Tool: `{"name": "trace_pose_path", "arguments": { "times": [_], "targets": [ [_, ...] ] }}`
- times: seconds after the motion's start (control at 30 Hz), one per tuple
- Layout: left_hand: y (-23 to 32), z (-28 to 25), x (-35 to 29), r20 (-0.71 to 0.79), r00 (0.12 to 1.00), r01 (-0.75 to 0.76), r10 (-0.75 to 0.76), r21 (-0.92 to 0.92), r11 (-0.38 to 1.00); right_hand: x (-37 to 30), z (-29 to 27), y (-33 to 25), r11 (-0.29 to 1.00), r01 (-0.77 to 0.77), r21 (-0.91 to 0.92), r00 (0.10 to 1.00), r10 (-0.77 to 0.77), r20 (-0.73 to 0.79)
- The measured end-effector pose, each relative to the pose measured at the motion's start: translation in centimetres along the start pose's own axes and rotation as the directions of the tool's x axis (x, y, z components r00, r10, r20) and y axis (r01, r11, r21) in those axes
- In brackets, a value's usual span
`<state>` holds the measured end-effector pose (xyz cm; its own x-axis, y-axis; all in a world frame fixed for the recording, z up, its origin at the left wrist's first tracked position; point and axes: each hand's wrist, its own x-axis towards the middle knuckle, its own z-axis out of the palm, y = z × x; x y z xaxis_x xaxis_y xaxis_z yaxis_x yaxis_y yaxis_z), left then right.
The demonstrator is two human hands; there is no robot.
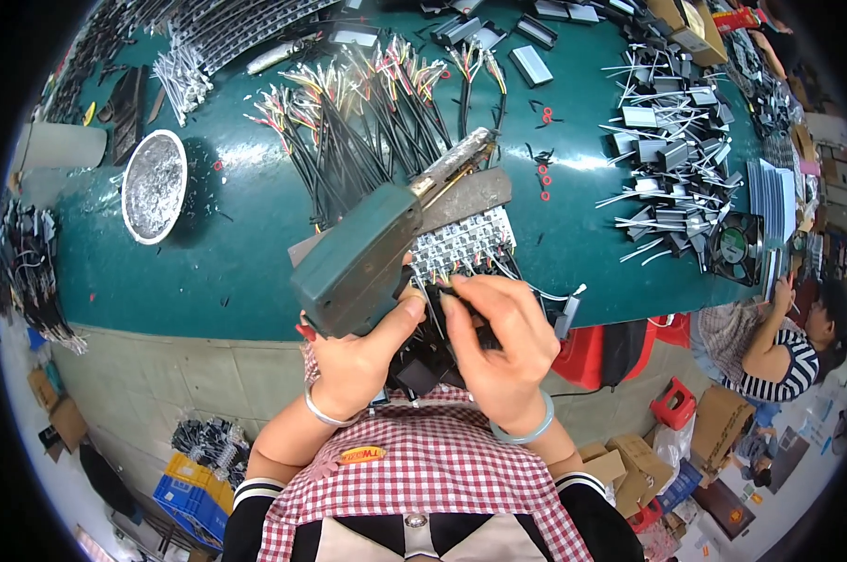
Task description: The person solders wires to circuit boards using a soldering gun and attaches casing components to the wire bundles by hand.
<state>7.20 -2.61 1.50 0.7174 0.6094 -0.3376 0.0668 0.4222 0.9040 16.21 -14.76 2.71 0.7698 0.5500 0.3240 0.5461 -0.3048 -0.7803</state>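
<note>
My left hand (358, 361) is wrapped round a dark green gun-shaped tool (358, 253) with a long metal barrel; most of its fingers are hidden under the body. The left thumb presses near a black cable by the boards. My right hand (503, 337) is closed, thumb and forefinger pinching a black cable with thin coloured wires at the edge of a panel of small white circuit boards (461, 242). A flat grey metal bar (475, 199) lies across the panel's far side, under the barrel. Black cables and dark housings (419, 370) hang at the table's near edge below my hands.
Beyond the panel lies a bundle of black cables (348, 140) with stripped coloured ends. A white-rimmed bowl (150, 187) of silvery scraps stands left. Many housings with white ties (671, 150) and a fan (737, 245) cover the right. A person (784, 347) sits at far right.
</note>
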Motion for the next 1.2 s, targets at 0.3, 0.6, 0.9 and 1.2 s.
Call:
{"name": "trace_pose_path", "arguments": {
  "times": [0.3,0.6,0.9,1.2],
  "targets": [
    [1.4,-3.9,-2.2,0.016,0.998,-0.070,0.068,0.253,0.965,1.0,-0.4,3.1,0.968,-0.071,-0.241,0.996,0.055,-0.072],
    [0.8,-6.2,-2.7,0.196,0.949,-0.316,0.248,0.619,0.719,1.0,-0.1,3.5,0.939,-0.047,-0.341,0.997,0.025,-0.071],
    [2.1,-4.9,-1.5,0.401,0.859,-0.510,0.319,0.618,0.598,0.9,0.0,3.6,0.936,-0.053,-0.349,0.997,0.033,-0.063],
    [1.7,-5.2,-1.5,0.461,0.835,-0.545,0.299,0.621,0.564,0.8,0.0,3.8,0.945,-0.027,-0.326,0.998,0.005,-0.067]
  ]
}}
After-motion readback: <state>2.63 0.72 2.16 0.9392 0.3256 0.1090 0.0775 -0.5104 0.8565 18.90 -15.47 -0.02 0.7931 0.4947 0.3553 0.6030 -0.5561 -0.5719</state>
